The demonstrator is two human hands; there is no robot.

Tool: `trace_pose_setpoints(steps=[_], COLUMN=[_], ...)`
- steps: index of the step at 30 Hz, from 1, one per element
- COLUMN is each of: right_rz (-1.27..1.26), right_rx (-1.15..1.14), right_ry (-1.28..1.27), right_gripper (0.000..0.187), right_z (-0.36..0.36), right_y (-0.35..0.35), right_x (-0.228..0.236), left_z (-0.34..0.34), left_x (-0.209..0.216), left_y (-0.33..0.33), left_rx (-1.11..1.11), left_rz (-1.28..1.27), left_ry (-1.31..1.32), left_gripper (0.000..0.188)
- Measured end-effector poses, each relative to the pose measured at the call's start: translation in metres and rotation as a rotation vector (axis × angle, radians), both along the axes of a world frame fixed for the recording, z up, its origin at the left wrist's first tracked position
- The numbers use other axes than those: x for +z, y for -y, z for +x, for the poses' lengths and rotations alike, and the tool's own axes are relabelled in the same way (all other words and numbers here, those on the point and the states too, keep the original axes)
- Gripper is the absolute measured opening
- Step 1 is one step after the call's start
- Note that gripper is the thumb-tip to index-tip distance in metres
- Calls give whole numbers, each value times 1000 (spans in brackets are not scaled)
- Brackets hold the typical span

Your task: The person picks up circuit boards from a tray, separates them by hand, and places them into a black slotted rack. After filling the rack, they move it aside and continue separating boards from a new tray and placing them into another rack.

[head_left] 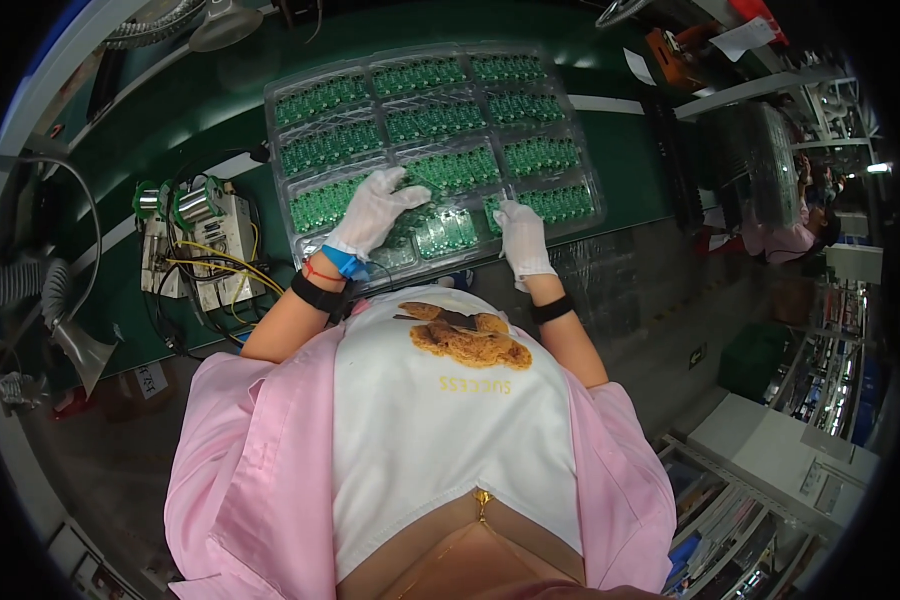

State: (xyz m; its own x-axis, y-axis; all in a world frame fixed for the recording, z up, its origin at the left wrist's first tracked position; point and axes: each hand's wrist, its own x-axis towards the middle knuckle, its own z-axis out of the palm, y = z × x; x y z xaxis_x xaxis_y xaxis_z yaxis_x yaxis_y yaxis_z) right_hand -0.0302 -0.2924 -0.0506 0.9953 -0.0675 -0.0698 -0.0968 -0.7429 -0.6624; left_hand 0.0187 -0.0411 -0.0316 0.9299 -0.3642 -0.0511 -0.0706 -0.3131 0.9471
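A flat dark-green desk [625,165] carries a clear plastic compartmented tray [598,200], whose dividers probably keep the rows of small green circuit boards [450,170] apart. Over its near part, the left hand [380,208], white-gloved likely for cleanliness, spreads wide; the white-gloved right hand [523,238] is narrow at the near-right compartment, but whether it grips a board I cannot tell. Inverted gold lettering [474,384] marks the white shirt [400,430].
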Motion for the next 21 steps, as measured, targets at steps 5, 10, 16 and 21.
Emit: trace_pose_setpoints(steps=[5,10,16,21], right_rz=[-90,-337,182,306], right_rx=[-47,74,179,313], right_ry=[-44,83,106,183], right_gripper=[27,27,23,21], right_z=[2,0,-1,-4], right_y=[-15,-18,-50,-45], right_x=[-5,9,71,48], left_z=[4,-3,-11,-9], left_x=[-29,30,41,38], left_y=[-16,-5,14,17], left_rx=[-38,-49,-147,-276], left_rz=[-11,59,141,298], left_ry=[-8,2,98,95], left_gripper=[47,54,49,32])
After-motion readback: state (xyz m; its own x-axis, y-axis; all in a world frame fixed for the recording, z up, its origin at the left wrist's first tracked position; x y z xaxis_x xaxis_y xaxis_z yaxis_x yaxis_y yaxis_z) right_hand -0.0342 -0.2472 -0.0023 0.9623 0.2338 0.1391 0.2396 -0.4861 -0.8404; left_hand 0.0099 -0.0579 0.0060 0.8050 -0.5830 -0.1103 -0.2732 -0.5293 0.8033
